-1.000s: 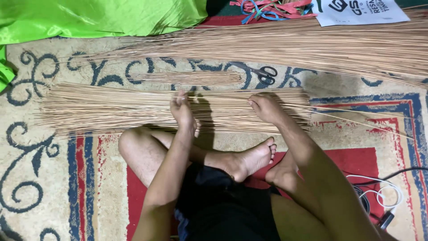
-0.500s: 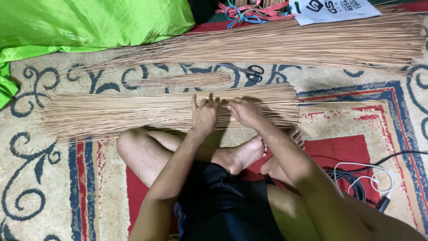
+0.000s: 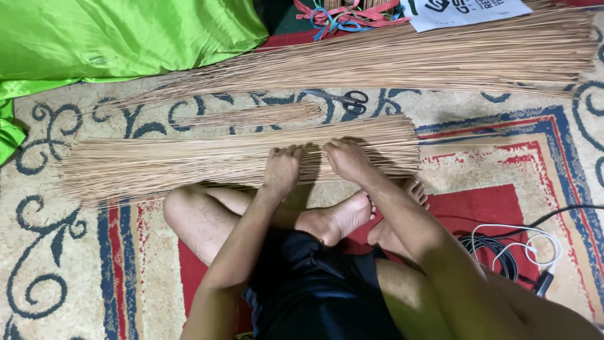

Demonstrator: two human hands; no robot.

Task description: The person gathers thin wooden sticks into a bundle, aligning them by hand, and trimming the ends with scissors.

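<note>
I sit cross-legged on a patterned carpet (image 3: pixel 75 264). A flat layer of thin tan sticks (image 3: pixel 176 160) lies across the floor in front of my legs. My left hand (image 3: pixel 281 169) rests palm down on the sticks, fingers together. My right hand (image 3: pixel 347 158) presses on the same layer just to its right, fingers spread over the sticks. Neither hand lifts anything. A smaller bunch of sticks (image 3: pixel 251 116) lies just beyond, and a long, large bundle (image 3: pixel 409 56) stretches across the far side.
Scissors (image 3: pixel 343 99) lie between the two farther bundles. Green cloth (image 3: pixel 119 38) covers the far left. Coloured bands (image 3: pixel 343 12) and a white printed sheet (image 3: pixel 465 9) sit at the far edge. Black and white cables (image 3: pixel 516 249) lie at my right.
Both hands have come closer together near the middle of the stick layer. The view has shifted, and the scissors now show.
</note>
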